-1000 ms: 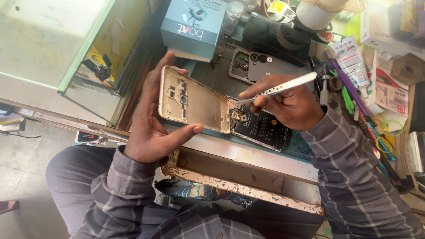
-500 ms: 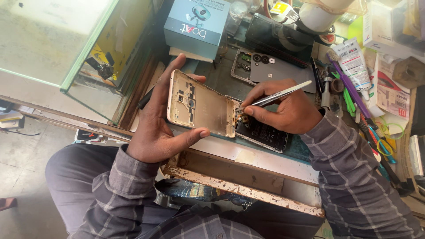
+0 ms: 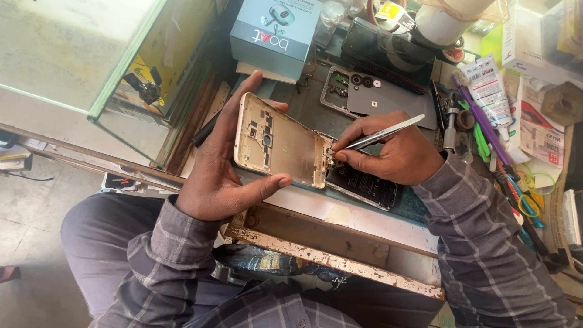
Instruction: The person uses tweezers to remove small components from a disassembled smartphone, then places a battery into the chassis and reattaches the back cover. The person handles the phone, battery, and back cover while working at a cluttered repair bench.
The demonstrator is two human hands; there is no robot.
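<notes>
- You are holding a gold back cover (image 3: 280, 141) in your left hand (image 3: 226, 173), fingers wrapped behind its far-left edge and thumb pressed on its near edge; the inner face is turned up towards you.
- You are pinching silver tweezers (image 3: 378, 134) in your right hand (image 3: 395, 155), fingers closed tight round the shaft, tips resting at the cover's right end.
- The cover is hanging over the middle of the bench (image 3: 340, 209), its right end overlapping a dark phone body (image 3: 364, 185) lying flat beneath your right hand.
- Progress, as judged: the cover is already separated from the body, so opening appears done. You are working on a small fitting at the cover's right end; whether it is coming out or going in cannot be told. Nothing is reassembled, so closing up appears left.
- Count: one gold cover, one pair of tweezers, one dark body under your hand.
- Count, far side: one grey phone (image 3: 373, 91) lying camera-side up, one blue box (image 3: 273, 30), one dark case (image 3: 382, 51) behind the grey phone.
- Count, right: loose tools and packets are crowding that edge, among them one purple-handled tool (image 3: 480, 115); the rest are overlapping too much to number.
- Your hands: two in view, no other person's.
</notes>
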